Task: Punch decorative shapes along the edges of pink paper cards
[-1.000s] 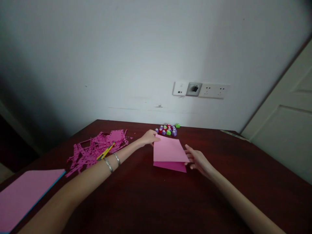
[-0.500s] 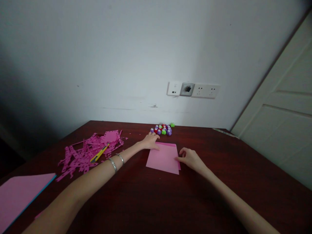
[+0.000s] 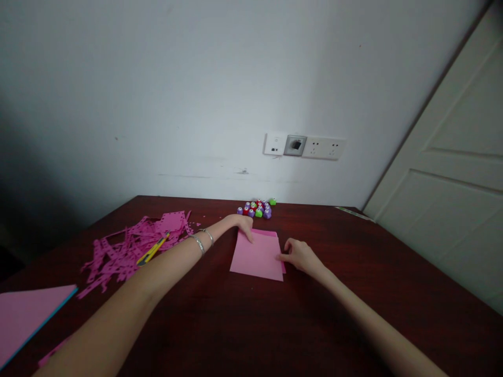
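Note:
A square pink sheet of paper (image 3: pixel 255 256) lies on the dark red-brown table, with darker pink paper showing beneath it along the top and right edges. My left hand (image 3: pixel 244 224) is at its top left corner, thumb over the sheet and the other fingers bent down behind the edge, partly hidden. At the right edge, my right hand (image 3: pixel 302 256) pinches the paper between thumb and forefinger. Just beyond my left hand sits a cluster of small purple, green and red pieces (image 3: pixel 258 212) with round white tops.
Left of my arm lies a heap of punched pink paper scraps (image 3: pixel 118 251) with a yellow utility knife (image 3: pixel 153 248) on top. A stack of pink sheets (image 3: pixel 31 314) with a blue edge is at the near left. A ruler-like strip (image 3: pixel 356 213) lies far right, below wall sockets (image 3: pixel 322 148).
My left hand has bent at the wrist, its fingers turning down behind the sheet's top edge. The right hand keeps its pinch. The whole view has shifted slightly.

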Demonstrator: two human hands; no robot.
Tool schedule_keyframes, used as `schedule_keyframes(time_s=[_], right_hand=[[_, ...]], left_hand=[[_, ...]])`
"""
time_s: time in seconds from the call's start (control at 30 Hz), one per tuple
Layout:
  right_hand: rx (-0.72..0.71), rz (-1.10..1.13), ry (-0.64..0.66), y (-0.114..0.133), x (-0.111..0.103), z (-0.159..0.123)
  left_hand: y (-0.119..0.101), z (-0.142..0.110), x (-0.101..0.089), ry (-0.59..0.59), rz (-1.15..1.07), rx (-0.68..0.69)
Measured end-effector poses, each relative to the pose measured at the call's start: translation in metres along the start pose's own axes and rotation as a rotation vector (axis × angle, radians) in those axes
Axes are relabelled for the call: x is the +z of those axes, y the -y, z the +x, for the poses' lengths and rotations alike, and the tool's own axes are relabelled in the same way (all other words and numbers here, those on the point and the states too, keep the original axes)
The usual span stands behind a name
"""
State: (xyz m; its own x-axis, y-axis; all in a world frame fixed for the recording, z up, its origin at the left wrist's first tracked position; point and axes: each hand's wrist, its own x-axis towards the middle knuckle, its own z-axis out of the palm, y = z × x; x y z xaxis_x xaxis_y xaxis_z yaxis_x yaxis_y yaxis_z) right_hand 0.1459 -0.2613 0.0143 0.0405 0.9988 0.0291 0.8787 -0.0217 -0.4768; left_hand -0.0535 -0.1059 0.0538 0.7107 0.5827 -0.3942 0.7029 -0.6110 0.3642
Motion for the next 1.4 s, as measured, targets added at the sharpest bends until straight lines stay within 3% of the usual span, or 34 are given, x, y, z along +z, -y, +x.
schedule_keyframes(time_s=[0.2,0.3,0.43,0.57,0.73,0.87,0.97,1.07,1.23,1.4], right_hand=[[0.030,0.047,0.004,-0.005,0.006,0.003],[0.048,0.121,-0.016,-0.005,0.005,0.004],[-0.086,0.439,0.002,0.002,-0.006,0.004],[-0.159,0.769,-0.010,0.015,-0.014,0.007],[-0.192,0.965,-0.184,0.023,0.003,0.016],[-0.207,1.054,-0.133,0.017,0.021,0.017],[-0.215,1.097,-0.105,0.016,0.025,0.016],[-0.214,1.068,-0.127,0.021,0.024,0.016],[-0.177,0.930,-0.312,0.028,0.030,0.016],[-0.202,1.039,-0.312,0.025,0.035,0.010]], left_hand=[[0.004,-0.004,-0.005,-0.030,-0.074,0.051],[-0.003,-0.019,-0.012,-0.115,-0.128,0.126],[-0.017,-0.048,-0.023,-0.275,-0.270,0.335],[-0.028,-0.072,-0.025,-0.444,-0.448,0.357],[-0.024,-0.078,0.008,-0.648,-0.920,0.377],[-0.014,-0.069,0.050,-0.603,-1.139,0.266],[-0.012,-0.063,0.069,-0.600,-1.212,0.230],[-0.017,-0.060,0.072,-0.650,-1.237,0.223],[-0.028,-0.057,0.069,-0.726,-1.285,0.241],[-0.020,-0.059,0.071,-0.747,-1.315,0.224]])
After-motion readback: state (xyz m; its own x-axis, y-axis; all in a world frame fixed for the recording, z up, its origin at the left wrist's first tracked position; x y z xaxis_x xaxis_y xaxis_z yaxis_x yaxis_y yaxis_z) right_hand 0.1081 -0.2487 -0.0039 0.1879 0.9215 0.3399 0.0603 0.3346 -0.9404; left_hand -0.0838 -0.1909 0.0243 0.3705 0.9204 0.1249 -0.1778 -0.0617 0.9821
